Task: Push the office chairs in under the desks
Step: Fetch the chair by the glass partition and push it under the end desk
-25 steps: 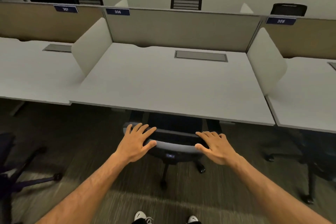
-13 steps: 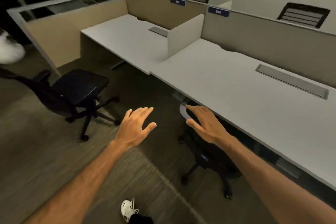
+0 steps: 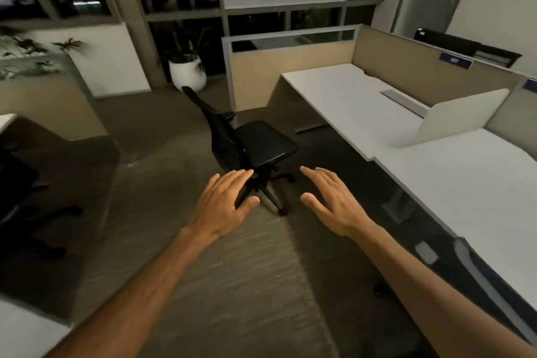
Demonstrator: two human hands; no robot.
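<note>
Both hands, left and right, reach out empty, fingers spread. One chair stands on the floor, well clear of the far desk, not yet pushed in.

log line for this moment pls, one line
phase: reaching for next chair | left hand: open, empty | right hand: open, empty | black office chair: out on the carpet, not under far desk

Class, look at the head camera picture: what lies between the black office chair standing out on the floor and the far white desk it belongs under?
Only bare dark carpet separates the black office chair from the far white desk; the head view shows it.
</note>
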